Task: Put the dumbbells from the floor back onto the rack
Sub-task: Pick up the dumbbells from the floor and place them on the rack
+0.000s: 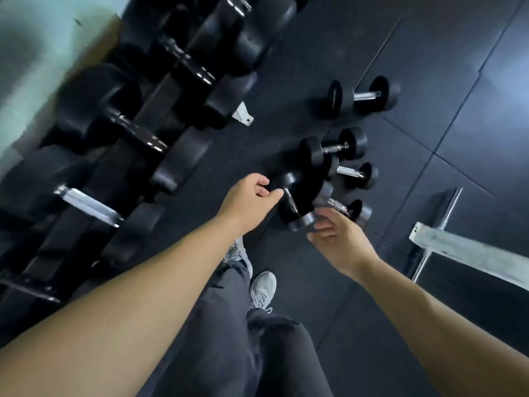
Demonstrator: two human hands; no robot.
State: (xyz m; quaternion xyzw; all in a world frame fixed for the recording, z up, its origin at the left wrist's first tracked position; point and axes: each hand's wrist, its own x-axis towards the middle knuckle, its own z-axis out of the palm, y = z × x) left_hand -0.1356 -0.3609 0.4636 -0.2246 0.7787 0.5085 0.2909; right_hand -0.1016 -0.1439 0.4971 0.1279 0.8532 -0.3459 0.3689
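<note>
Nearest me, a grey shoe (262, 290) is planted on the dark rubber floor (372, 325), and both bare arms stretch down ahead of it.

The left hand (247, 200) is half open, fingers loosely curled, thumb tip right at the grip of the nearest dumbbell (290, 200). Nothing is closed round that bar, by the look of it. The right hand (336, 239) is open, palm turned in, fingers relaxed just beside the dumbbell's lower head. It holds nothing either.

So the step, I'd say, is the pick-up. To do it well, the left hand wants to wrap the middle of the grip fully, thumb locked under, before any lift. A fingertip hold on a short bar could let it roll out.

Now look just past it. A second dumbbell (336, 205) with a chrome grip lies close against the first, near the right fingers. That could be the right hand's catch, one per hand, though I can't be sure which it means to take. Lifting straight up should avoid knocking the neighbours.

Beyond those, two more dumbbells (333, 147) (351, 172) lie side by side, nearly touching. Farther off, a bigger one (365, 96) sits alone.

The rack (156, 100) runs along the left, blurred, loaded with heavy black pairs. I can't pick out a free cradle from here, so find one before swinging across.
</note>
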